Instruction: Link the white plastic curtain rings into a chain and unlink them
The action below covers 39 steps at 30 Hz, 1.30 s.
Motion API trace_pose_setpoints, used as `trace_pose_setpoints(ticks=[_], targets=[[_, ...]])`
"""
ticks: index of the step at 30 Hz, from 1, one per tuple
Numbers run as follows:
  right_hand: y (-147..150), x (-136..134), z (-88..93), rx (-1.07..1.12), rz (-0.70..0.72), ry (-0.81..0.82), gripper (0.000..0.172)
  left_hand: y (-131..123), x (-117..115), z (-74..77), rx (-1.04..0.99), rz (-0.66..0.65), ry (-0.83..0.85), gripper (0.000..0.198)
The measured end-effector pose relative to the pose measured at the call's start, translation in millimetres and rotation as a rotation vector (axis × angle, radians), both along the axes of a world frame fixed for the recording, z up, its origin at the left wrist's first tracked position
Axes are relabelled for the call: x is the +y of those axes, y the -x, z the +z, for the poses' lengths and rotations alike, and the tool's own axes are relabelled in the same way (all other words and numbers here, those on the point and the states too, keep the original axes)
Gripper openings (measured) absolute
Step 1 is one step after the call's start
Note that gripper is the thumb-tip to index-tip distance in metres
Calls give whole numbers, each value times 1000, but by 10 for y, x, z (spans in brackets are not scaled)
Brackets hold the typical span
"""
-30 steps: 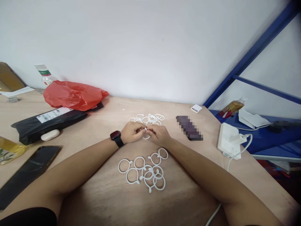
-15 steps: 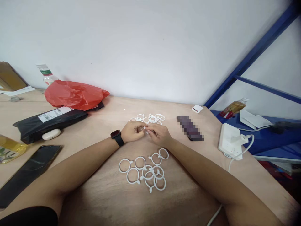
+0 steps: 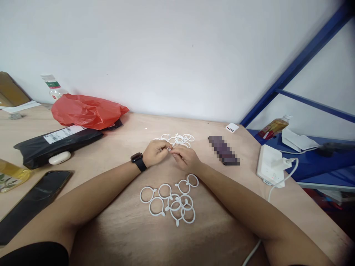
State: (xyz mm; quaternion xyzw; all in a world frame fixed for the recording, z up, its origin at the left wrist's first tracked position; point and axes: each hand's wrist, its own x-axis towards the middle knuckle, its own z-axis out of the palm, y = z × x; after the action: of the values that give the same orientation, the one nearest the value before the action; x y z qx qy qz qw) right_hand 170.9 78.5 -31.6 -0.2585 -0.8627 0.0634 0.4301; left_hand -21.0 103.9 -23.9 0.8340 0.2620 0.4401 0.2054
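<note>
Fingers (image 3: 179,160) of the left hand (image 3: 155,154) and right hand (image 3: 189,159) meet, clamped on a small white piece (image 3: 169,149), mostly hidden, likely steadying it from both sides. Loose rings (image 3: 167,208) lie spread on the worktop (image 3: 124,229) at their six o'clock, and a denser ring pile (image 3: 179,139) sits just beyond at one o'clock, both presumably placed for easy reach.

You can read no words or numbers. At left, a white barcode label (image 3: 65,133) lies on the black package (image 3: 31,147) (its print is too small). Also illegible to you: the green-and-red label (image 3: 52,84) on the upper-left bottle (image 3: 56,94), the leafy label (image 3: 6,181) on the left-edge bottle (image 3: 22,174), the red label (image 3: 267,132) on the right-hand bottle (image 3: 280,124).
</note>
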Motion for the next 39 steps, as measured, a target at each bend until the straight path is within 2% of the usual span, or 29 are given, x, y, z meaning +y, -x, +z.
trace_pose_setpoints(ticks=[5, 7, 8, 10, 13, 15, 18, 22, 27, 30, 34, 36, 39], targets=[[-38, 34, 0, 68, -207, 32, 20, 16, -35, 14, -82, 70, -137, 39], [-63, 72, 2, 45, -273, 70, 21, 6, -82, 74, -88, 58, -217, 34], [-73, 91, 0, 21, -299, 95, 21, -9, -113, 115, -55, 4, -240, 28], [-84, 125, -10, -12, -343, 144, 21, -66, -187, 199, 27, -198, -244, 22], [-77, 149, -26, 27, -370, 163, 20, -188, -311, 270, 225, -445, -113, 21], [-69, 149, -25, 66, -367, 144, 19, -256, -376, 260, 351, -546, -32, 21], [-70, 138, 1, 107, -343, 130, 18, -296, -418, 204, 462, -567, 27, 22], [-78, 119, 43, 179, -319, 152, 18, -272, -401, 177, 484, -545, 108, 14], [-70, 97, 69, 227, -271, 135, 15, -250, -376, 162, 403, -459, 232, 5], [-95, 94, 70, 281, -292, 148, 17, -229, -326, 92, 237, -381, 363, 10], [-151, 96, 58, 337, -265, 192, 26, -183, -203, 13, -102, -212, 519, 27], [-155, 92, 54, 267, -208, 189, 28, -167, -150, 7, -212, -112, 499, 33], [-116, 75, 59, 119, -170, 154, 26, -161, -107, 10, -262, -31, 422, 36]])
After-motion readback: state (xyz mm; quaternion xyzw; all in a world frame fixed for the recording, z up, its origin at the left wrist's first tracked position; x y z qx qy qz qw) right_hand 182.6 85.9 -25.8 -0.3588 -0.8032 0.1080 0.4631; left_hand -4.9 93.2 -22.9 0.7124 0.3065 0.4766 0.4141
